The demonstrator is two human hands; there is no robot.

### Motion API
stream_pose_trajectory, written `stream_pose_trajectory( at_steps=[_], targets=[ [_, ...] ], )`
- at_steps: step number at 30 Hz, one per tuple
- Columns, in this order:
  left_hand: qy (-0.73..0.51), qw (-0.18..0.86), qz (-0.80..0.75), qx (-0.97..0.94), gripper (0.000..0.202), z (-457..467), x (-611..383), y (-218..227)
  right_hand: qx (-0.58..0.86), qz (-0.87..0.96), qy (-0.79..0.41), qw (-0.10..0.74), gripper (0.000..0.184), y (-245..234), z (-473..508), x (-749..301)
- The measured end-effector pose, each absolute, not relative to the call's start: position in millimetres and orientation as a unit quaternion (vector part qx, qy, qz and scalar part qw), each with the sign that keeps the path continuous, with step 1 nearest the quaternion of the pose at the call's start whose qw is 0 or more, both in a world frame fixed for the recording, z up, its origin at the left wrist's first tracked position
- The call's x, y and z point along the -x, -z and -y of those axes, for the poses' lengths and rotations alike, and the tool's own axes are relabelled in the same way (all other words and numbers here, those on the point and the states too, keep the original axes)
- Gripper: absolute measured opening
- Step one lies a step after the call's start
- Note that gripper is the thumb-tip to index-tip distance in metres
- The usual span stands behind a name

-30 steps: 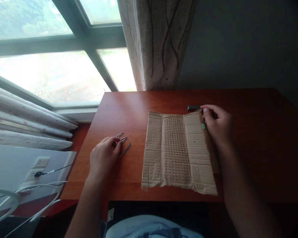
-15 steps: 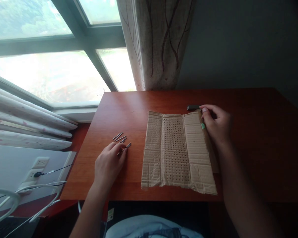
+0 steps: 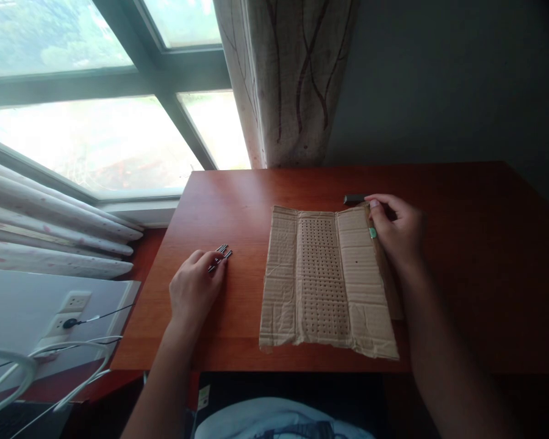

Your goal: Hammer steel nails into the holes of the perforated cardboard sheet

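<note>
My left hand (image 3: 197, 285) is closed in a pinch on a slim metal rod (image 3: 228, 255), nail- or screw-like, on the left part of the table. Several similar metal rods (image 3: 222, 248) lie right by its fingertips, partly hidden by them. A folded sheet of corrugated cardboard (image 3: 281, 280), with rows of small holes punched down its middle panel, rests in front of me. Its far right corner is gripped between the thumb and fingers of my right hand (image 3: 396, 228). A small green sticker (image 3: 373, 233) shows on the cardboard's edge there.
A small dark block (image 3: 353, 199) lies just beyond the cardboard, near my right fingertips. The reddish wooden table (image 3: 476, 262) borders a window and a patterned curtain (image 3: 297, 79). At lower left are a wall socket (image 3: 68, 320) and white cables (image 3: 80, 347).
My left hand has moved slightly away from me and left, bringing the pinched rod to the other rods, which now lie closer together. My right hand still grips the cardboard corner.
</note>
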State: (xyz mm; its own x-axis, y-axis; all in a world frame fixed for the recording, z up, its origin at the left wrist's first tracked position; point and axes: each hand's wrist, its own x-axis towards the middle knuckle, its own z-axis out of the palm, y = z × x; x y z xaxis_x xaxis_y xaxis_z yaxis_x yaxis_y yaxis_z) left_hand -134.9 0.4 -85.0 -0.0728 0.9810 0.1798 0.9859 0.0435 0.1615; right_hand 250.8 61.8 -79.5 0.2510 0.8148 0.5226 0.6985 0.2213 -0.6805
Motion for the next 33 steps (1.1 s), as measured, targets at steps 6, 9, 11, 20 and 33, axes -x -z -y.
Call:
stream_pose_trajectory(
  at_steps=[6,9,11,20,33],
  targets=[
    [0.123,0.011,0.729,0.673,0.022,-0.6,138.0,83.4,0.62,0.613,-0.058,0.487,0.021,77.4,-60.5,-249.1],
    [0.117,0.015,0.73,0.673,0.023,-0.4,140.2,84.4,0.622,0.612,-0.056,0.485,0.021,76.9,-60.1,-248.5],
    [0.113,0.015,0.728,0.676,0.024,-0.6,141.1,85.4,0.623,0.612,-0.056,0.484,0.021,76.7,-60.2,-248.3],
    [0.109,0.008,0.728,0.677,0.023,-4.0,139.8,83.9,0.622,0.618,-0.051,0.478,0.021,78.1,-62.1,-250.1],
    [0.16,0.044,0.7,0.694,0.03,-6.7,141.2,84.6,0.623,0.617,-0.051,0.478,0.021,75.8,-60.8,-248.1]
  ],
)
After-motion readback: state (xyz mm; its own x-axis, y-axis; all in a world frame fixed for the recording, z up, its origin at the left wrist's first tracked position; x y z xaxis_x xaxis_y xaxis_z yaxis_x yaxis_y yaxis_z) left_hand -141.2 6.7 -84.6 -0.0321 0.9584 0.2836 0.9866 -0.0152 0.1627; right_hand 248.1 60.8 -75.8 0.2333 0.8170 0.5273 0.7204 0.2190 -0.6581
